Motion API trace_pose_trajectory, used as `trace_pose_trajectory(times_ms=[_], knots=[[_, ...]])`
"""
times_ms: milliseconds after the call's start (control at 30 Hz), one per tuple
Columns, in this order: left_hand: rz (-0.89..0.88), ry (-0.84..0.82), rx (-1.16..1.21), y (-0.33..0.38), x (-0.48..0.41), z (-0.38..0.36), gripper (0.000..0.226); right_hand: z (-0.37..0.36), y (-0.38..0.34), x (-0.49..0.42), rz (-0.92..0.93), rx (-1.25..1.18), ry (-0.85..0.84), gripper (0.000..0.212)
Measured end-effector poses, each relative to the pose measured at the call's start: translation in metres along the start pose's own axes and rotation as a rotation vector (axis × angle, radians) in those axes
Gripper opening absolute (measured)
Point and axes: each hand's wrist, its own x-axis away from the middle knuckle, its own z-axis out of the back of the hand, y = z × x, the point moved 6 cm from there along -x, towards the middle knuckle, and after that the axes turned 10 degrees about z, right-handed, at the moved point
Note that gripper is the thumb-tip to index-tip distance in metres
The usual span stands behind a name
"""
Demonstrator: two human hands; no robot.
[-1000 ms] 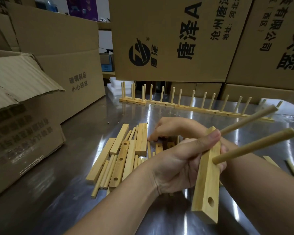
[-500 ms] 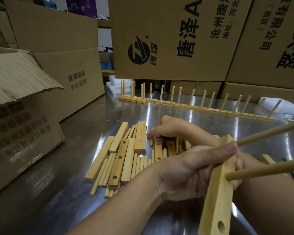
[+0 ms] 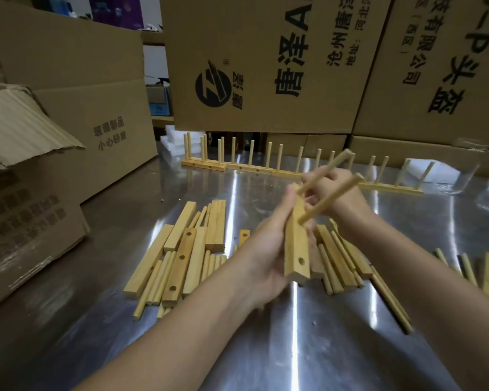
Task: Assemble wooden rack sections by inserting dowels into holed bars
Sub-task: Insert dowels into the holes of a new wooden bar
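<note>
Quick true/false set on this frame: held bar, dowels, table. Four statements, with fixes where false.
1. The left hand grips a bar with holes. True.
2. Three dowels stick out of that bar. False: two do, and the hole near its lower end is empty.
3. Finished rack sections stand in a row at the back of the table. True.
4. The loose bars lie inside a cardboard box. False: they lie on the metal table.
</note>
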Motion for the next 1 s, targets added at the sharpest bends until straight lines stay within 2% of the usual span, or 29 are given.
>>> trace_pose_trajectory(times_ms=[133, 267, 433, 467, 533, 667, 833, 1000], knots=[[-0.063, 0.150, 0.080, 0.013, 0.003, 0.022, 0.048, 0.049, 0.005, 0.047, 0.018, -0.066, -0.019, 0.006], [-0.093, 0.222, 0.111, 0.019, 0.004, 0.028, 0.044, 0.063, 0.014, 0.078, 0.007, -0.148, -0.127, 0.008], [-0.119, 0.213, 0.088, 0.018, 0.005, 0.024, 0.038, 0.046, 0.021, 0.107, 0.077, -0.173, -0.212, 0.008], [-0.124, 0.212, 0.076, 0.017, 0.004, 0.023, 0.036, 0.042, 0.019, 0.111, 0.114, -0.181, -0.242, 0.004], [-0.133, 0.197, 0.056, 0.016, 0.003, 0.020, 0.035, 0.036, 0.012, 0.121, 0.212, -0.172, -0.298, 0.012], [-0.131, 0.171, -0.005, 0.014, 0.003, 0.016, 0.037, 0.032, 0.000, 0.132, 0.364, -0.098, -0.321, 0.014], [-0.130, 0.176, -0.043, 0.011, 0.002, 0.012, 0.039, 0.024, -0.007, 0.143, 0.419, -0.086, -0.368, 0.011], [-0.138, 0.175, -0.044, 0.008, 0.003, 0.008, 0.040, 0.020, -0.009, 0.147, 0.446, 0.032, -0.347, 0.023]])
